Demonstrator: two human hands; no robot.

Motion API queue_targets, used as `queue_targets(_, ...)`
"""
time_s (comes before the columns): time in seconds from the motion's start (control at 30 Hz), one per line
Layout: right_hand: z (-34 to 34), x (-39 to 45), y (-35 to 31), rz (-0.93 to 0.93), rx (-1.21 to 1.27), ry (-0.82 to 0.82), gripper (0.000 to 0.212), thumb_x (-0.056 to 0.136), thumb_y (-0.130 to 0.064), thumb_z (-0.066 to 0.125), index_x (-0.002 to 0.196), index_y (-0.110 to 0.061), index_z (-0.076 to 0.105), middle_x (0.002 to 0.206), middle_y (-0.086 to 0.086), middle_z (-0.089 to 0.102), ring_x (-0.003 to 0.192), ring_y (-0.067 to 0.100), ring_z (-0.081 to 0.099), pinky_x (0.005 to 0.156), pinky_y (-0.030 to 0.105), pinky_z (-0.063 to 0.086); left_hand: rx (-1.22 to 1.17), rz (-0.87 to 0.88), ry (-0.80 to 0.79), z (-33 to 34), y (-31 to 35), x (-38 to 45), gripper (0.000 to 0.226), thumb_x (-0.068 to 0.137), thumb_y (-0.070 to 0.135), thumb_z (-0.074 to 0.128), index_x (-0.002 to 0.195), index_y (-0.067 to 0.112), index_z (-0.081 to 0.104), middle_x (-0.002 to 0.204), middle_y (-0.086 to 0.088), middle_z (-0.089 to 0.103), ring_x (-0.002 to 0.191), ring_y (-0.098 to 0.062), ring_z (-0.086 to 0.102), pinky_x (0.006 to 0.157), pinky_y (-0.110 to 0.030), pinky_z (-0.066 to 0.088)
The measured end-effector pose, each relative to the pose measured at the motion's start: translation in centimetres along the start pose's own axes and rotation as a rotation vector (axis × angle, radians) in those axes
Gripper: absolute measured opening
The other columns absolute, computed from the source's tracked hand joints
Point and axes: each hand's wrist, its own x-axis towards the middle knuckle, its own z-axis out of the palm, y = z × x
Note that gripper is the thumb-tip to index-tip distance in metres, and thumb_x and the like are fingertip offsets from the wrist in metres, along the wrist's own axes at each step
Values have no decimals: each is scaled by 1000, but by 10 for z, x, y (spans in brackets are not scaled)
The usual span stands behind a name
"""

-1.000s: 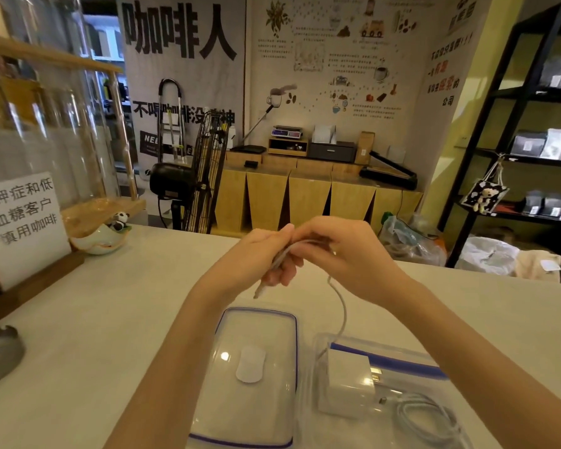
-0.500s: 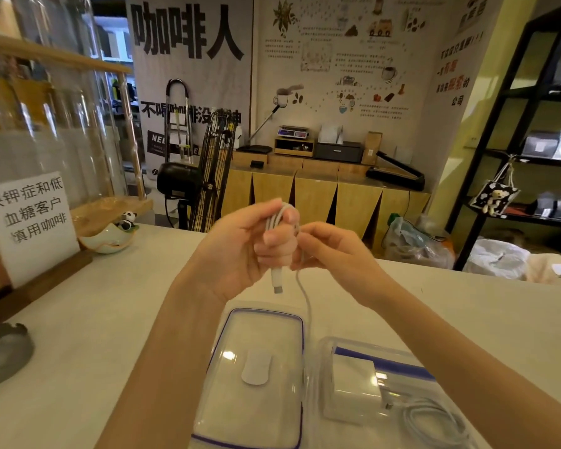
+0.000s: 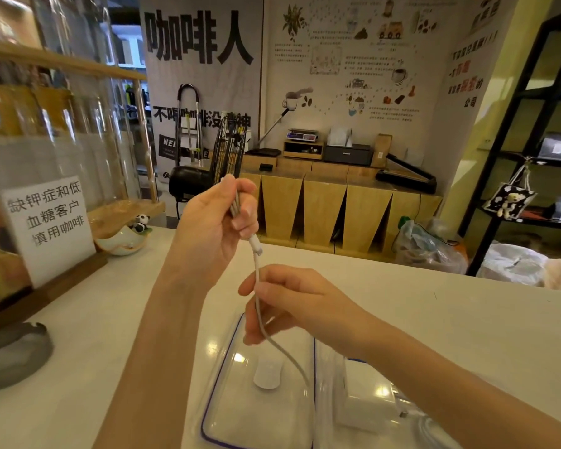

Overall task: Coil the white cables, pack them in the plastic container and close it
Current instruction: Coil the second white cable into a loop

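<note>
My left hand (image 3: 219, 223) is raised above the counter and pinches a folded loop of the white cable (image 3: 257, 288), with the plug hanging just below its fingers. Lower down, my right hand (image 3: 292, 304) closes around the same cable, which runs on down toward the clear plastic container (image 3: 329, 377) at the bottom right. A white charger block (image 3: 368, 401) and another coiled white cable (image 3: 434, 432) lie inside the container. Its clear lid (image 3: 221, 413) with a blue seal lies flat to the left of it.
A paper sign (image 3: 47, 226) on a wooden stand and a small panda bowl (image 3: 125, 238) stand at the counter's left. A dark round dish (image 3: 12, 354) sits near the left edge. Behind the counter are a black fan (image 3: 204, 170), wooden cabinets and black shelves.
My left hand has lifted higher with the folded cable. My right hand has slid down the cable, away from the left hand, drawing a length straight between them.
</note>
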Motion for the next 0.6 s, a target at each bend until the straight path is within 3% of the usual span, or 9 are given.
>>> queue_targets(0.17,-4,-7,-15,18,28,-38,19,95,-20,38,91,-17,56,56,-2,53,45,12,49,46,24,49,630,119,56,-8,-26,3,30,96,19,30,81,13,55,52,7,58,45,-3,44,45,-14,38)
queue_targets(0.33,-37,-11,-28,81,114,15,20,92,-22,43,88,-12,60,48,-6,42,37,5,33,33,14,26,897,0,-62,1,-38,1,31,96,20,34,79,8,57,56,5,51,42,2,45,44,-9,36)
queue_targets(0.43,-62,-18,-40,91,108,101,21,89,-22,48,85,-10,65,44,-7,38,34,3,29,29,11,23,788,-169,-198,3,-33,1,39,96,26,31,69,11,55,38,7,47,33,-1,39,39,-13,31)
queue_targets(0.6,-81,-23,-43,30,33,222,21,76,-31,58,76,-13,68,43,-7,35,36,6,25,31,14,21,251,-460,-476,12,-18,-4,47,90,42,31,62,11,52,36,10,36,31,-4,27,35,-17,21)
